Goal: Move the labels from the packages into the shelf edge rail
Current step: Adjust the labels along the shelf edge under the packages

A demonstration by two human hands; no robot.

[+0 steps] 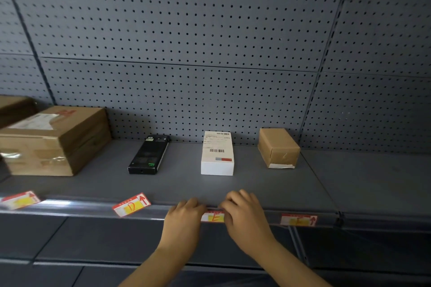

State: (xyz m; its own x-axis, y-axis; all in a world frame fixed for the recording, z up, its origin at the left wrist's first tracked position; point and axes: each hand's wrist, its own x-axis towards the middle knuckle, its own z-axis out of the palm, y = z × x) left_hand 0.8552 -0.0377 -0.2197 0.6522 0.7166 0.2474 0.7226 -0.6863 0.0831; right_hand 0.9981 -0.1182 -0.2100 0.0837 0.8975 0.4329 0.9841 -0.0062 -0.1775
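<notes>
Both my hands are at the grey shelf edge rail (88, 211), pressing on a red, white and yellow label marked E (214, 216). My left hand (186, 216) holds its left end and my right hand (245, 213) covers its right end. Below the white box (217, 154) is where this label sits. A label marked D (131, 204) lies tilted on the shelf lip in front of the black box (149, 155). Another label (299, 220) sits flat in the rail below the small brown box (278, 148). A blurred label (19, 200) lies tilted at far left.
A large taped cardboard box (53, 140) stands at the left of the shelf, with another behind it at the edge. Grey pegboard (186, 42) forms the back wall. A lower shelf (93, 240) runs beneath the rail. An upright post divides the shelf on the right.
</notes>
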